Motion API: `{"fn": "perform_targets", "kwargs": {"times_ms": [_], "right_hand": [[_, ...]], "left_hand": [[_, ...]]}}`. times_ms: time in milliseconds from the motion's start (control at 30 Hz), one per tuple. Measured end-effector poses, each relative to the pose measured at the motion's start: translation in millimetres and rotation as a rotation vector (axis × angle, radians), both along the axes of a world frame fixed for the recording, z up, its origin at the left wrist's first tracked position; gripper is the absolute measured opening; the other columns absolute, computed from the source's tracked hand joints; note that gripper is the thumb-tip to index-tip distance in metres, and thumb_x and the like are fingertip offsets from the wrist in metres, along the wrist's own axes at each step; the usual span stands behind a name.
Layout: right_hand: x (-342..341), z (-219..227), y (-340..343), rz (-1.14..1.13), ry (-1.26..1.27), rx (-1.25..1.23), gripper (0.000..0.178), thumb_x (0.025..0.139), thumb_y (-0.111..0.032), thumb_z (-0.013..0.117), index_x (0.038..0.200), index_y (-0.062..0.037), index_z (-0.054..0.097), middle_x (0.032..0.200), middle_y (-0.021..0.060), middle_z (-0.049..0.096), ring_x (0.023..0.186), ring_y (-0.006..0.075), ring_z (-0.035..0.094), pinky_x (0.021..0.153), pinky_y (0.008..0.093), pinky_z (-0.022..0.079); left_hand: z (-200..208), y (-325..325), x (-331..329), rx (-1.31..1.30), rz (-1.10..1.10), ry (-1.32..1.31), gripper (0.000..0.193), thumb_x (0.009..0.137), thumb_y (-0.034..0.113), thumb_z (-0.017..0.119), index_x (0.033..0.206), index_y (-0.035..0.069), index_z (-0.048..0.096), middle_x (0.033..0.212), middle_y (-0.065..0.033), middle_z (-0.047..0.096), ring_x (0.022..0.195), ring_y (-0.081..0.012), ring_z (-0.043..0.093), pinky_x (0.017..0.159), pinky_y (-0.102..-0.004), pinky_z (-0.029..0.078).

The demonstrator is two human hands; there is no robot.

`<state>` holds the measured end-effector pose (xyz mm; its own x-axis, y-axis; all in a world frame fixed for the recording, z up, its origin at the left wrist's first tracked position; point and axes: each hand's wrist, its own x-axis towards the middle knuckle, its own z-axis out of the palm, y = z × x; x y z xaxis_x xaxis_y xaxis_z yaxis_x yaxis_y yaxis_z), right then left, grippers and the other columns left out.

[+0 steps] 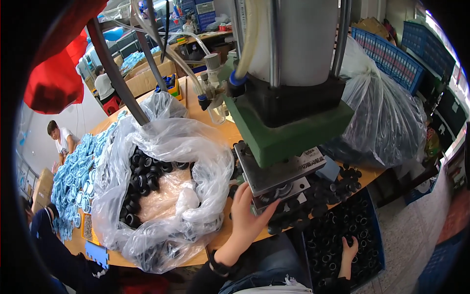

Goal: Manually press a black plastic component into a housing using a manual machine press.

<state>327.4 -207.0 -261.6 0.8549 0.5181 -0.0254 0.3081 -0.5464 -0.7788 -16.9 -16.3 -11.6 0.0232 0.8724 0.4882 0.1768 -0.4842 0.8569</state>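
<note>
My left hand (246, 221) is at the front of a green pneumatic press (284, 125), thumb and fingers apart beside its metal die (281, 193). No part shows in it, though the far fingertips are partly lost against the die's edge. To the right, my right hand (349, 251) is low over a blue bin (377, 230) of black ring-shaped parts. Its fingers curl round a small black round part (349, 240). More black round pieces (347, 181) lie loose on the table around the die.
A large clear plastic bag (205, 196) gapes on the table with black caps (142, 179) inside. Light blue rings (81, 181) are heaped at the left, near a seated person (62, 139). A filled plastic bag (382, 112) stands right of the press. Red cloth (54, 83) hangs upper left.
</note>
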Motion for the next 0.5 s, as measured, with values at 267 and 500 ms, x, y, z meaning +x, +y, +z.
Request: {"fn": "perform_targets", "kwargs": {"times_ms": [267, 500], "right_hand": [[14, -21, 6, 0.072, -0.198, -0.401, 0.086, 0.068, -0.036, 0.078, 0.134, 0.0002, 0.036, 0.134, 0.023, 0.04, 0.117, 0.0391, 0.044, 0.094, 0.0435, 0.04], [-25, 62, 67, 0.195, -0.112, -0.163, 0.075, 0.078, -0.027, 0.07, 0.138, -0.0034, 0.031, 0.139, 0.0199, 0.033, 0.126, 0.0356, 0.035, 0.102, 0.0416, 0.034]], "left_hand": [[14, -22, -44, 0.119, 0.076, -0.109, 0.063, 0.064, 0.004, 0.079, 0.118, -0.002, 0.049, 0.107, -0.0121, 0.052, 0.098, -0.0198, 0.054, 0.077, -0.0278, 0.047], [12, 5, -1, 0.231, 0.056, 0.355, 0.039, 0.067, 0.011, 0.079, 0.101, 0.003, 0.061, 0.103, -0.0125, 0.058, 0.083, -0.0257, 0.059, 0.069, -0.0313, 0.049]]}}
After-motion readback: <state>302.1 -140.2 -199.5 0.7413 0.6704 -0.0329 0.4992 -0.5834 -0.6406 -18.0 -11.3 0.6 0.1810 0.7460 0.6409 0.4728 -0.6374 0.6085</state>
